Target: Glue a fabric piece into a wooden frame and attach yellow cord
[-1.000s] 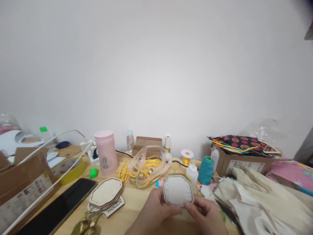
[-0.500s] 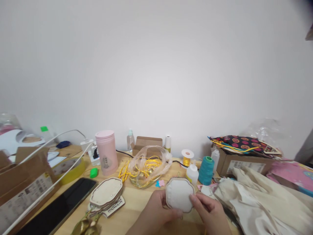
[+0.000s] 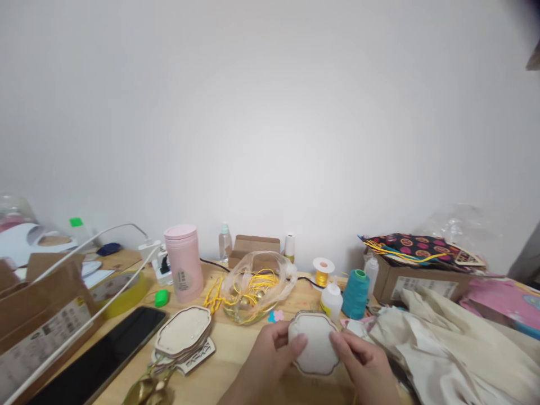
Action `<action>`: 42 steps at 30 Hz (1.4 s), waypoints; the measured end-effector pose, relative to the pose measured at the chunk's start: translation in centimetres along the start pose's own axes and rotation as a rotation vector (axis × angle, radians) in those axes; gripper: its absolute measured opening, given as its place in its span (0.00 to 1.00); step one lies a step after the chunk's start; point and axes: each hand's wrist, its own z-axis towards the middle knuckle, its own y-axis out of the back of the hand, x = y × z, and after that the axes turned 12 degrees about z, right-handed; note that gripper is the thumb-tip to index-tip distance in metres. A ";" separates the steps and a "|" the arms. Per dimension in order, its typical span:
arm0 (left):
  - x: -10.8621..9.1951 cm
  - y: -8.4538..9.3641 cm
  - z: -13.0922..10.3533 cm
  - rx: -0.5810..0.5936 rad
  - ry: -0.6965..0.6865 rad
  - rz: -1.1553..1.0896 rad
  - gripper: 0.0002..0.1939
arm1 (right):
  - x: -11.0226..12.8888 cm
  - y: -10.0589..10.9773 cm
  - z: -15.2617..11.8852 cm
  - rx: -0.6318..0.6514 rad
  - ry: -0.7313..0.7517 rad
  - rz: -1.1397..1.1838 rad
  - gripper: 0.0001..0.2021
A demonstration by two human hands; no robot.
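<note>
Through the head camera I see two bare hands holding one plaque [image 3: 314, 350], pale-faced with a scalloped brown edge, raised above the front of a wooden worktop [image 3: 236, 351] and tilted towards me. The left hand [image 3: 272, 360] grips it on one side, thumb pressed on the face and fingers behind; the right hand [image 3: 365, 357] pinches the opposite edge, thumb in front

To the left I find one stack of similar plaques [image 3: 183, 331], too overlapped for me to count, with at least two brass-coloured bells [image 3: 141, 391] cut off by the lower border. Beside it lies one black phone [image 3: 101, 354]; behind stand one pink tumbler [image 3: 184, 264] and one small bright green object [image 3: 161, 298]

Beyond the hands I count two little flower-shaped pieces, one blue piece [image 3: 271, 317] and one pink piece [image 3: 279, 316], near one clear plastic bag [image 3: 270, 260] of yellow cord and several bells. Further right are one spool of yellow thread [image 3: 322, 275], one white squeeze bottle [image 3: 331, 301] and one teal thread cone [image 3: 355, 295]

I make out three cardboard boxes: left [image 3: 46, 332], back [image 3: 255, 244] and right [image 3: 383, 287], the last behind rumpled cream cloth [image 3: 472, 337]
</note>
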 end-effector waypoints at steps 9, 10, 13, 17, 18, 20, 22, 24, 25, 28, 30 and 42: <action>0.2 0.6 0.1 -0.098 0.116 -0.018 0.17 | 0.2 -0.5 -0.1 -0.007 -0.070 0.130 0.18; 0.2 0.6 0.0 -0.089 0.114 -0.016 0.17 | 0.2 -0.5 -0.1 -0.007 -0.083 0.153 0.18; 0.0 0.5 -0.1 -0.064 0.102 -0.016 0.17 | 0.3 -0.3 0.0 -0.020 -0.063 0.148 0.18; -0.4 0.6 0.0 -0.030 0.060 -0.024 0.16 | 0.4 -0.1 0.0 -0.012 0.019 0.027 0.17; -0.4 0.6 0.0 -0.025 0.051 -0.023 0.16 | 0.5 -0.1 0.0 -0.010 0.025 0.014 0.17; -0.4 0.6 0.0 -0.030 0.051 -0.020 0.16 | 0.5 -0.1 0.0 -0.005 0.016 0.011 0.18; -0.3 0.6 0.0 -0.052 0.080 -0.023 0.16 | 0.5 -0.1 -0.1 0.005 0.005 0.023 0.18; -0.1 0.5 0.0 -0.084 0.120 -0.021 0.17 | 0.5 -0.1 -0.1 0.016 0.005 0.031 0.17; -0.1 0.5 0.0 -0.093 0.132 -0.015 0.17 | 0.5 -0.1 -0.1 0.022 0.006 0.028 0.17; 0.0 0.5 0.0 -0.096 0.121 0.006 0.16 | 0.6 -0.2 -0.1 0.030 0.011 0.025 0.17; 0.0 0.6 0.0 -0.080 0.103 0.014 0.16 | 0.5 -0.3 -0.2 0.014 0.005 0.053 0.17; -0.2 0.4 0.1 -0.184 0.097 0.104 0.17 | 0.2 0.0 0.1 -0.132 0.042 0.065 0.15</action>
